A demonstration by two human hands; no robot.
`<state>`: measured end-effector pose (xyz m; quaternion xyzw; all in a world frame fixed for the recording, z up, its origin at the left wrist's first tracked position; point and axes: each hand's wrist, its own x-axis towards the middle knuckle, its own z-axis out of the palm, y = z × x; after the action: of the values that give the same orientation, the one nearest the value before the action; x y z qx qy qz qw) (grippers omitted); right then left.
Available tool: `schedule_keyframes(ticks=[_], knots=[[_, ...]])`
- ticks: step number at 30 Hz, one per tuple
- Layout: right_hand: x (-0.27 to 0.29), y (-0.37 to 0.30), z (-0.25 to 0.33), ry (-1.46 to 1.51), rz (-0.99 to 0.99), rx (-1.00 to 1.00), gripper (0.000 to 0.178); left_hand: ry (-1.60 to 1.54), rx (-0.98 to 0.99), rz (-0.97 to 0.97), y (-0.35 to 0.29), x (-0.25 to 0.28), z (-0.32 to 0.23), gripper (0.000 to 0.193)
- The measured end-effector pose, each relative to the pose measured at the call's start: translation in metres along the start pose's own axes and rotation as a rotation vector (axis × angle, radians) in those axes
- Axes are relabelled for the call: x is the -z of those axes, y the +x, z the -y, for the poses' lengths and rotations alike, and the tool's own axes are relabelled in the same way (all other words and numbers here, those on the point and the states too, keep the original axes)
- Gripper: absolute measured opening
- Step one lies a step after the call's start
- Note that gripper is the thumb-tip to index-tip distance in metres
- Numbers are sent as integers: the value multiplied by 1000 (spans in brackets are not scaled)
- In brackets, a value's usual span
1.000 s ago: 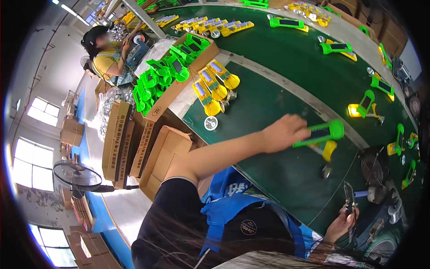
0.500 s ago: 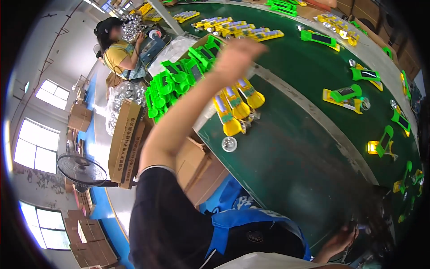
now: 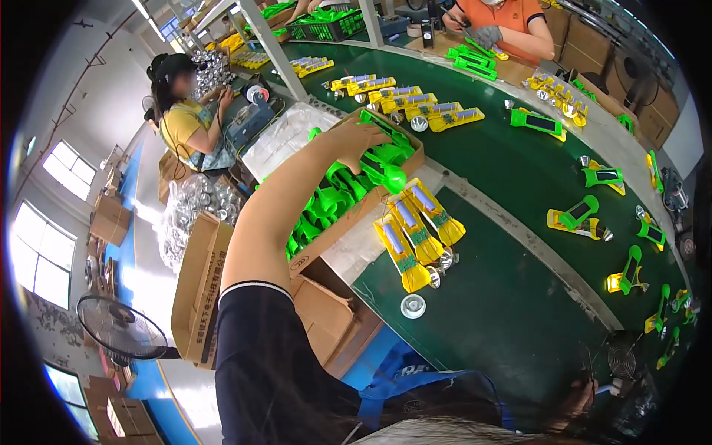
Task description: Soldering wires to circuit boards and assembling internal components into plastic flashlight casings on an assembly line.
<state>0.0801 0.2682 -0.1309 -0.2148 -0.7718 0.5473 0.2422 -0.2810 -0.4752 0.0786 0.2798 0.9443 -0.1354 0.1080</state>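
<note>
My left hand (image 3: 354,144) reaches into a cardboard box (image 3: 337,233) heaped with green plastic casings (image 3: 330,196). Its fingers are spread over the casings at the far end, thumb apart. On the green bench (image 3: 482,297), right of the box, lie three yellow housings (image 3: 419,236), each with a pale cylindrical battery and a small green circuit board. Small silvery reflectors (image 3: 446,258) sit at their near ends, and a round reflector (image 3: 412,306) lies apart. At lower right, my right hand (image 3: 582,397) is dark and partly hidden, fingers curled near a pale thin-handled object (image 3: 612,387).
A green conveyor belt (image 3: 512,159) curves past, carrying yellow and green assemblies (image 3: 538,122). A metal post (image 3: 271,48) stands beyond the box. One co-worker (image 3: 185,119) sits at far left, another in orange (image 3: 512,30) across the belt. A small round-grilled fan (image 3: 623,356) stands at lower right.
My left hand has come down from above the belt's edge onto the green casings, and its fingers have spread. The view has shifted, bringing the orange-clad co-worker into sight. My right hand stays at lower right.
</note>
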Motion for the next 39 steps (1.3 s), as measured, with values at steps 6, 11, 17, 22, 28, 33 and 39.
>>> schedule_keyframes(ticks=[6,11,17,22,28,33,39], knots=[[-31,-35,65,413,-243,-70,24,-176,10,-419,0,-29,-28,84],[-62,-22,97,457,-119,-123,23,-123,80,-512,-27,-54,-15,81],[-53,-34,100,584,-22,-50,24,54,213,-694,-42,-34,5,79],[-45,-34,99,699,12,-84,25,162,233,-953,-55,45,-93,67],[-19,-31,84,899,-98,-43,28,-184,-265,-866,26,64,-366,51],[21,-19,75,839,-99,6,29,-221,-211,-632,100,46,-504,88],[34,-29,60,865,-92,-36,30,-441,-387,-280,113,74,-511,100]])
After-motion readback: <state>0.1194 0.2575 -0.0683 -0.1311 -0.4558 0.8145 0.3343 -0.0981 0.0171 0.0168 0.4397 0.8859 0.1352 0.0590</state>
